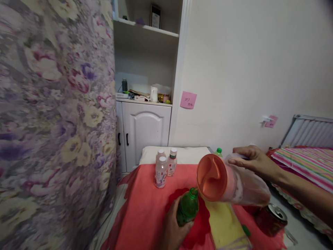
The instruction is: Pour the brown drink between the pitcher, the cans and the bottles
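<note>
My left hand is wrapped round a green bottle, whose mouth is uncapped and faces up. Under it lies a red scalloped dish on the table. My right hand grips the handle of a clear pitcher with an orange-pink lid. The pitcher is tipped nearly on its side, its spout just above and right of the bottle's mouth. Brownish-pink liquid shows inside the pitcher. Whether a stream runs between them is too unclear to tell.
Several small white-capped bottles stand on the red tablecloth. Another green-capped bottle is behind the pitcher. At right are an opened dark red can, a yellow board or booklet and a green cap. A floral curtain hangs left.
</note>
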{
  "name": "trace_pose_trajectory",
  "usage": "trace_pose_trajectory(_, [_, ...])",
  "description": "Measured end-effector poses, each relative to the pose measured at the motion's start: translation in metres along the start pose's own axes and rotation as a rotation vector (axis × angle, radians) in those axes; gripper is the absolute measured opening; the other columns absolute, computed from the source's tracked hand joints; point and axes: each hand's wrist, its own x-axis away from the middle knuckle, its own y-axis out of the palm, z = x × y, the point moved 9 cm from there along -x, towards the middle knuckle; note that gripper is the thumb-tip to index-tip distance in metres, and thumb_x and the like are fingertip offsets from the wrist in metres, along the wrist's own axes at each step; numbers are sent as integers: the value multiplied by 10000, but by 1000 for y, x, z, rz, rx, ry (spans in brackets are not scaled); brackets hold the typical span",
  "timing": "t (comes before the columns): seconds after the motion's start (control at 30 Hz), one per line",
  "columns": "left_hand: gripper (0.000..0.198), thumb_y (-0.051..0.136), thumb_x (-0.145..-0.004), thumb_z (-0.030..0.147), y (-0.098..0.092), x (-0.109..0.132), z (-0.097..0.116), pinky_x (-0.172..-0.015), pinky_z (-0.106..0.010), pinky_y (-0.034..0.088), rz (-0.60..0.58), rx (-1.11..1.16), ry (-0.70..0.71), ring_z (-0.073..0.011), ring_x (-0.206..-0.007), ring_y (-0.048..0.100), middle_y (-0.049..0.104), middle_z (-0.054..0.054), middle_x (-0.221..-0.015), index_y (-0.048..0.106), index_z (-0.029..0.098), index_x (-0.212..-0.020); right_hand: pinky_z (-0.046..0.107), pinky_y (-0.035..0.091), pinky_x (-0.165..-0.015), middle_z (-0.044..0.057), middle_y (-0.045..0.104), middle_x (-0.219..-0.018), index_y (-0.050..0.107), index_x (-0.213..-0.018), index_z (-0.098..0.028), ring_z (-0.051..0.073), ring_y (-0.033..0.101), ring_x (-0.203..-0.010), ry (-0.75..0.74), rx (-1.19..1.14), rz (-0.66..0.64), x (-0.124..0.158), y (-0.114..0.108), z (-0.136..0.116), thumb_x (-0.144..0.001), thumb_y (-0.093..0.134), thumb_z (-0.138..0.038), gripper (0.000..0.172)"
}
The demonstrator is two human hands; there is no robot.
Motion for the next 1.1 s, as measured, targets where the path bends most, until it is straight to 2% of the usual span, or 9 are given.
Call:
trace_pose_trajectory(0.27, [754, 731, -599, 124, 2, -2, -2, -1094, -389, 439, -40, -175, 59, -304, -1289, 546, 612, -131, -1378, 553, 166, -1330, 241, 251, -485, -53, 351, -578, 470, -593, -203, 101, 350, -546, -13, 10, 4, 0, -1, -6, -829, 636, -542, 445])
trace_pose_trajectory(0.43, [768, 735, -607, 124, 6, -2, -6, -1093, -360, 442, -84, -135, 53, -298, -1283, 555, 608, -120, -1385, 528, 188, -1344, 240, 243, -479, -61, 335, -568, 449, -584, -202, 93, 338, -534, -28, 30, 20, -1, -2, -5, -832, 632, -543, 460])
trace_pose_trajectory(0.57, [751, 758, -584, 139, 4, -1, -4, -1102, -383, 433, -55, -119, 51, -326, -1294, 544, 625, -109, -1373, 574, 196, -1310, 241, 245, -479, -58, 341, -569, 464, -582, -199, 94, 336, -541, -29, 24, 11, -1, -1, -7, -833, 634, -535, 453])
trace_pose_trajectory(0.8, [754, 751, -577, 135, 5, -1, 0, -1070, -371, 467, -54, -118, 39, -314, -1264, 571, 639, -102, -1352, 587, 213, -1308, 234, 249, -473, -53, 344, -565, 452, -578, -202, 94, 334, -543, -21, 31, 16, 1, -2, -11, -826, 636, -547, 463])
trace_pose_trajectory(0.93, [769, 750, -581, 143, 5, -1, -1, -1072, -329, 463, -55, -146, 41, -304, -1268, 567, 628, -97, -1365, 567, 199, -1326, 232, 259, -480, -52, 348, -576, 452, -588, -203, 97, 347, -550, -33, 43, 5, 1, -1, -8, -840, 622, -543, 456])
trace_pose_trajectory(1.1, [774, 738, -596, 147, 5, -1, -3, -1074, -343, 465, -61, -160, 44, -305, -1279, 558, 611, -115, -1384, 539, 169, -1344, 233, 265, -488, -55, 362, -582, 457, -595, -200, 96, 361, -554, -29, 35, -2, 1, -1, -7, -846, 619, -537, 450])
